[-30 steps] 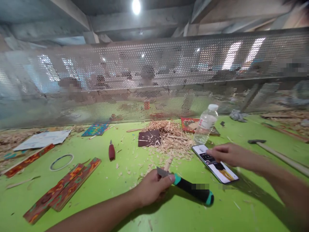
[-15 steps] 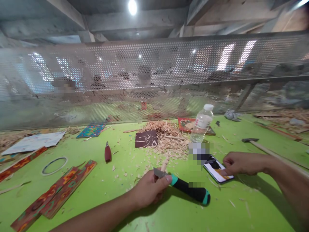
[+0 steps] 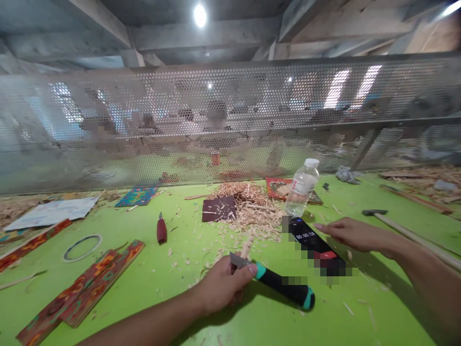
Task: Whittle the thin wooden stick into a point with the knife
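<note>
Currently, left hand (image 3: 225, 284): closed around a knife (image 3: 284, 287) and a pale wooden stick (image 3: 247, 248); the thumb presses where blade meets handle.
Knife: blade toward the upper left, black and teal handle sticking out to the right of the fist; part of the handle is blurred out.
Wooden stick: juts from the fist just behind the blade, toward the shavings (image 3: 257, 212).
Right hand (image 3: 356, 235): free, fingers loosely stretched; one fingertip sits just beside the phone's edge, though I cannot tell whether they touch.
Phone (image 3: 307, 239): flat on the green table (image 3: 187, 259); dark screen with white timer digits, its lower part blurred out.
Bottle (image 3: 301, 191): clear, white-capped, standing just beyond the phone.
Dark square (image 3: 218, 209): lies against the shavings, with a few bits on top.
Left side: a small red-handled tool (image 3: 161, 230), a tape ring (image 3: 82, 249) and painted strips (image 3: 90, 283).
Far right: a hammer (image 3: 414, 238), handle toward the person.
</note>
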`<state>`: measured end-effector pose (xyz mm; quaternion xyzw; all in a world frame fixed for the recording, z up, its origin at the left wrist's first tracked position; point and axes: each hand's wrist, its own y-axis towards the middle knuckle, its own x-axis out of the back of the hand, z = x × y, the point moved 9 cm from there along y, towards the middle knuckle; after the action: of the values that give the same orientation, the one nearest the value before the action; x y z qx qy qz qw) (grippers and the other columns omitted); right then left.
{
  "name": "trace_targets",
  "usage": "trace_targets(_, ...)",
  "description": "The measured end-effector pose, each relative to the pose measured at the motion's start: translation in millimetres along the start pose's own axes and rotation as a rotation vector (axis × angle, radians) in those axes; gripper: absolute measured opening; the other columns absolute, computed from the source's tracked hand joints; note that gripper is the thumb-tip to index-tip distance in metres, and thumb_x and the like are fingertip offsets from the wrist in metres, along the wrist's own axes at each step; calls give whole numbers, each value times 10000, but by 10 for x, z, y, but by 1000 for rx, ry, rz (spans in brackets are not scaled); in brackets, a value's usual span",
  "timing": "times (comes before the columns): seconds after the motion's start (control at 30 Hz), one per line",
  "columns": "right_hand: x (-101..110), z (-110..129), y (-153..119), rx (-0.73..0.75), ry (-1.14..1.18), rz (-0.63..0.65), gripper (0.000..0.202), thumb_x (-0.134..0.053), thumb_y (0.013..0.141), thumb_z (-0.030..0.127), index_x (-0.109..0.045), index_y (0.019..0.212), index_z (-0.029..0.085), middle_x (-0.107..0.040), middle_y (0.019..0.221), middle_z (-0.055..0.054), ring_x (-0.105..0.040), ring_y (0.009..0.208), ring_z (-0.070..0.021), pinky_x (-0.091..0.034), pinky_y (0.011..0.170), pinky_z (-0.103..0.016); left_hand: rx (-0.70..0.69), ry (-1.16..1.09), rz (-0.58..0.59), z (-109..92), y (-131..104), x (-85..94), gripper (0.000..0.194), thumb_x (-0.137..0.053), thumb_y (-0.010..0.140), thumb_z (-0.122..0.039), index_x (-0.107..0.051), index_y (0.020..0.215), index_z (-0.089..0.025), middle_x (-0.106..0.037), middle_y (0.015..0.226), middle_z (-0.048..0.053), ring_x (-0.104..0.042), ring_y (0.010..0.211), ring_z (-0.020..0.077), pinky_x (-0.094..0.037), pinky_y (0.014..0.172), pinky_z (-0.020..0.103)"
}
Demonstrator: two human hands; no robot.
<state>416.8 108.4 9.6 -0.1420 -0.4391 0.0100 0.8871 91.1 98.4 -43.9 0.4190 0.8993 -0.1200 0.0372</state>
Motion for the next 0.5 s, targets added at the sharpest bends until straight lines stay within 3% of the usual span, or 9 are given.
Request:
trace_targets(0.1,139,224,31,89,-9,-225,683,-504,866,862,-471,539,263,-451,546,-17,-430,518,-197,-333,518,-352,-6,15,2,-13,0,2,531,-701,873,-699,-474,754,-234,-411,472,-127,-321,355,53,-247,362,204)
trace_targets(0.17,70,458,-14,172,6,-305,667,-391,953,815,-471,595,257,-472,564,-12,-456,552,-206,-367,542,-349,-10,23,7,-26,0,-3,547,-694,872,-709,-462,729,-234,-404,474,-125,-323,359,52,-251,363,203)
trace_targets(0.23,-154,770,-120,292,23,-308,616,-371,1005,753,-525,691,245,-543,640,-18,-517,622,-216,-423,587,-345,-13,30,12,-38,-1,-11,554,-687,870,-719,-453,727,-238,-397,482,-126,-311,358,53,-246,358,204)
trace_targets(0.3,-494,1109,-277,426,31,-233,552,-360,1060,660,-612,839,222,-624,741,-38,-566,664,-216,-466,607,-337,-24,45,12,-54,-3,-14,556,-672,878,-724,-455,718,-237,-393,478,-122,-307,356,56,-236,354,207)
trace_targets(0.4,-986,1544,-563,647,1,-106,417,-628,955,621,-665,996,208,-683,959,-71,-626,852,-247,-516,776,-375,-56,78,6,-90,-8,-13,564,-648,899,-717,-483,687,-222,-402,472,-106,-314,368,61,-226,361,210)
trace_targets(0.5,-1217,1710,-710,745,-50,-86,319,-708,932,489,-656,1002,182,-668,980,-93,-608,899,-274,-504,818,-419,-79,100,13,-120,-13,-24,581,-651,897,-718,-492,657,-213,-401,468,-99,-309,379,60,-223,370,214)
